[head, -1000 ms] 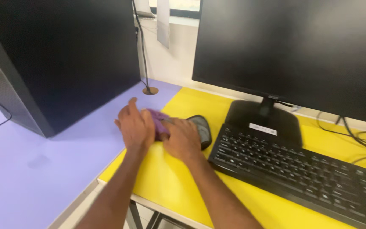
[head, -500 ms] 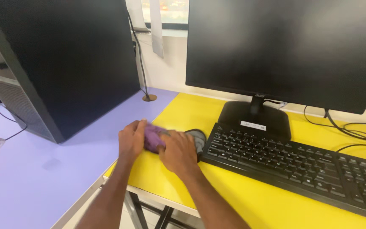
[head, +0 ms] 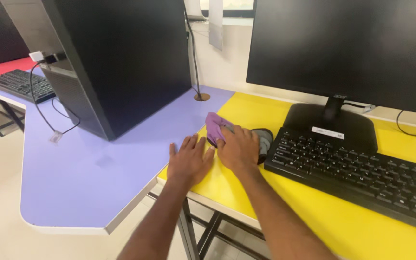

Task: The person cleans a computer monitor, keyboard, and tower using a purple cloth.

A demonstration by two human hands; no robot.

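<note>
A purple cloth [head: 214, 126] is pressed on the mouse [head: 265, 138] by the curled right hand [head: 237, 148]; wiping seems underway. The left hand [head: 188, 161] lies flat and empty on the tabletop [head: 227, 183].

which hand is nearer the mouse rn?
Right. The right hand presses the purple cloth down on the mouse, covering its near-left side. The left hand lies flat on the desk edge, off to the mouse's left and not touching it.
</note>
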